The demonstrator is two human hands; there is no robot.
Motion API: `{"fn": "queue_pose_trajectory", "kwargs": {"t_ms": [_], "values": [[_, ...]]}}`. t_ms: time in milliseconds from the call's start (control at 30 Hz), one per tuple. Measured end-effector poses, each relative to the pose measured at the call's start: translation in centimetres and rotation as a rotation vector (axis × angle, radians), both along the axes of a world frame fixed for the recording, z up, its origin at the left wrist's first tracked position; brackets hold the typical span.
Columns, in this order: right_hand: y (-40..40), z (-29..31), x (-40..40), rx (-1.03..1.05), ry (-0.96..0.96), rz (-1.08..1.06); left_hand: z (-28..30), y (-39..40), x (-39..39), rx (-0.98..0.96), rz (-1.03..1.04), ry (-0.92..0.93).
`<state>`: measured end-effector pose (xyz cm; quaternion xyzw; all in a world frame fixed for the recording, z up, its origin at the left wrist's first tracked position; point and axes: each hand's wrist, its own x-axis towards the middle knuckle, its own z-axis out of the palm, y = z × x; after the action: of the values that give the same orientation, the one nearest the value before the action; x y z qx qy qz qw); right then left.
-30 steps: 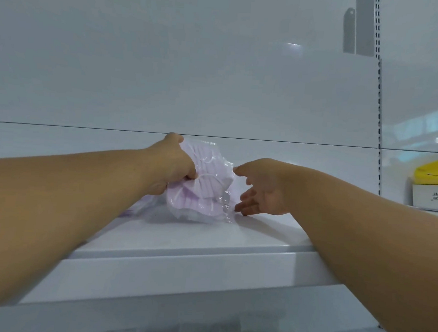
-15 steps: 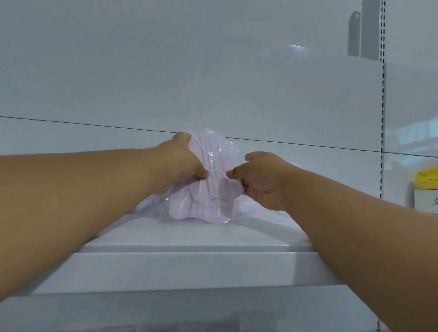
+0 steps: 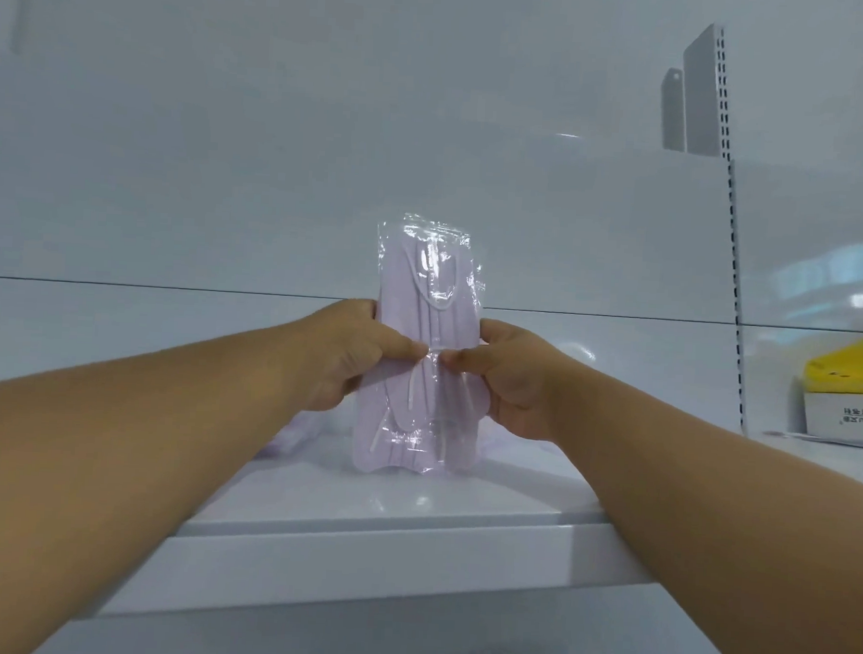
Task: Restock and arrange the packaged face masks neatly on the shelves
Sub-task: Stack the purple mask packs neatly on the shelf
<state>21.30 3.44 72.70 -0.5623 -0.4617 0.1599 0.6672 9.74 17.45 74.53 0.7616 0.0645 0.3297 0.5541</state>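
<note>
Gripping upright mask pack (image 3: 420,356) at frame centre, both hands (image 3: 348,357) (image 3: 506,385) pinching; risking toppling on shelf (image 3: 410,510) once released.

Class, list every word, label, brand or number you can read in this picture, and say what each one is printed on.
White box with yellow top, far right on the shelf: dark printed lines, too blurred to read.
Mask pack, clear wrap over lilac masks: no print visible.
Nothing else bears text.

My arms: both stretched forward, forearms converging toward the middle.
My left hand (image 3: 353,357): fingers curled, thumb pointing inward, pinching.
My right hand (image 3: 509,381): fingers curled, thumb tip nearly meeting the left thumb.
</note>
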Motion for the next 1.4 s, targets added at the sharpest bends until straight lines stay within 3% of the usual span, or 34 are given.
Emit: {"fn": "queue_pose_trajectory", "kwargs": {"t_ms": [267, 467, 667, 900, 1067, 1267, 1400], "values": [[0.2, 0.2, -1.0, -0.035, -0.033, -0.005, 0.1, 0.0, -0.8, 0.071, 0.104, 0.036], [0.5, 1.2, -3.3, -0.008, -0.043, -0.065, 0.4, -0.5, -2.5, 0.112, 0.182, -0.047], [1.8, 2.0, -8.1, 0.139, 0.035, -0.185, 0.3, -0.5, -5.9, 0.086, 0.130, -0.191], [4.7, 0.9, -13.1, 0.090, 0.037, -0.275, -0.6, 1.9, -10.9, 0.060, 0.181, -0.237], [5.9, -0.6, -15.7, 0.076, -0.041, -0.348, -2.1, 3.1, -13.0, 0.016, 0.085, -0.105], [5.2, 0.0, -16.9, 0.230, 0.094, -0.242, -1.9, 4.2, -14.3, 0.082, 0.061, -0.084], [5.3, -0.1, -17.4, 0.159, 0.054, -0.240, -2.3, 5.2, -15.6, 0.197, 0.076, 0.025]]}}
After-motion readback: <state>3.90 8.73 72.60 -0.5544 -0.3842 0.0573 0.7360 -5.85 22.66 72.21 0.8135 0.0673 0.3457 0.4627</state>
